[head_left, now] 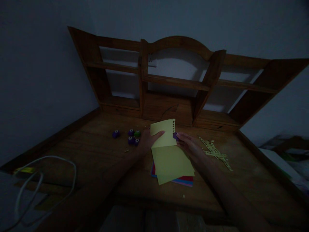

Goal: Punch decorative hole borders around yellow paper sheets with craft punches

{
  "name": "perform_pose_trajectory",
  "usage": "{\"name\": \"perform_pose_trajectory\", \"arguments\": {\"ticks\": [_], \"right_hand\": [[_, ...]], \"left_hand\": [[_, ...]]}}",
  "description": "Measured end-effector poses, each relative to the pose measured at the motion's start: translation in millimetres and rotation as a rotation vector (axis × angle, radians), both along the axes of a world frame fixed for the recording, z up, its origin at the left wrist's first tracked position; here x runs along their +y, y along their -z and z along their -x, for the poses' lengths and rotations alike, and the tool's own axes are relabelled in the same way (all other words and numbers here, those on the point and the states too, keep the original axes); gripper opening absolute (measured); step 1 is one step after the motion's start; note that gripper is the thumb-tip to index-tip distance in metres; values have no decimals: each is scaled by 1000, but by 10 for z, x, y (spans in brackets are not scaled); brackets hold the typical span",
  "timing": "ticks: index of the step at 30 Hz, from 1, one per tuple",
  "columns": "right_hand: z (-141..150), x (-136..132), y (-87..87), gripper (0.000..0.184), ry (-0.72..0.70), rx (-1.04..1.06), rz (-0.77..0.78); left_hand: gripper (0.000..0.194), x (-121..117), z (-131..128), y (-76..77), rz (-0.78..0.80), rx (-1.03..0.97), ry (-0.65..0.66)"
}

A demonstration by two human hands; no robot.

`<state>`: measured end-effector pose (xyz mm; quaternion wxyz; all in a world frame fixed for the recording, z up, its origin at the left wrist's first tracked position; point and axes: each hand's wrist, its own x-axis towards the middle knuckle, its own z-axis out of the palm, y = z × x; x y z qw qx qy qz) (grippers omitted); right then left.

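My left hand [148, 139] grips a yellow sheet of paper [164, 135] by its left side, thumb on top. Along the sheet's right edge runs a column of small punched holes. My right hand [189, 145] is closed around a purple craft punch [175, 136], which sits at that right edge just below the holes. Under the held sheet lie more yellow sheets [172, 162] on a stack of coloured paper [184, 182] in red, blue and pink. Left of my left hand stand several purple punches [131, 140] and a green punch [137, 133].
Punched yellow paper strips [214, 151] lie in a loose pile right of my right hand. A wooden shelf unit [176, 83] stands along the desk's back. A white cable [74, 170] loops at the lower left. Small paper bits are scattered on the wooden desk [101, 154].
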<state>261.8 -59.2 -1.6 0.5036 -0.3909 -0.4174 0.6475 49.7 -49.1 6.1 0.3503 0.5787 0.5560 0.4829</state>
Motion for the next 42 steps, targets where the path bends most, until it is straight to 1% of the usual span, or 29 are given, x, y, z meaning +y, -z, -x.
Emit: {"name": "perform_pose_trajectory", "arguments": {"ticks": [3,5,10,13,17,19,22,26,29,34,38,42], "right_hand": [[7,-33,-49,28,-91,-62,12],[15,-52,-67,30,-126,-106,5],[17,-82,-78,30,-165,-162,16],[-8,-102,-99,28,-134,-163,48],[-17,-134,-135,34,-91,-133,105],[4,-131,-133,37,-85,-139,88],[41,-91,-98,39,-91,-164,16],[49,-24,-36,38,-77,-233,-61],[32,-4,-8,37,-66,-282,-70],[39,-26,-4,37,-35,-315,-61],[65,-51,-13,37,-32,-246,-20],[63,-45,19,38,-39,-226,-23]], "left_hand": [[42,11,24,-13,2,85,28],[43,15,35,-21,10,116,41],[44,21,47,-24,-2,139,70],[46,27,50,-13,-5,133,81],[44,27,47,-12,-35,167,91],[44,16,42,-27,-49,198,72],[44,-15,32,-56,-51,226,46],[39,-38,30,-52,-63,251,84],[38,-30,32,-23,-44,263,92],[41,-28,15,-11,-22,242,25],[43,-40,6,-25,-10,197,67],[41,-42,6,-39,-12,167,83]]}}
